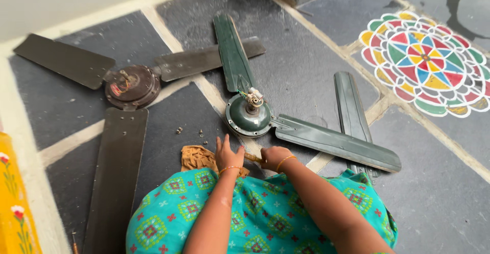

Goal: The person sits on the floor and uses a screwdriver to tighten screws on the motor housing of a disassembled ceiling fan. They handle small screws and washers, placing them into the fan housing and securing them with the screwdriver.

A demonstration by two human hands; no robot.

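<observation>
Currently, the left hand (228,156) hovers with fingers spread just above a crumpled tan cloth (198,157) on the dark stone floor (306,65). At its three o'clock, the right hand (274,157) is closed in a fist around a wooden-handled tool (252,157); the tool's tip is hidden. At twelve o'clock from both hands, near them, lies a dark green metal ceiling fan (249,115), motor housing up, two blades attached, a third green blade (351,108) loose at its three o'clock. Small screws (179,130) lie at ten o'clock from the left hand. A brown three-bladed ceiling fan (131,86) rests beyond them.
</observation>
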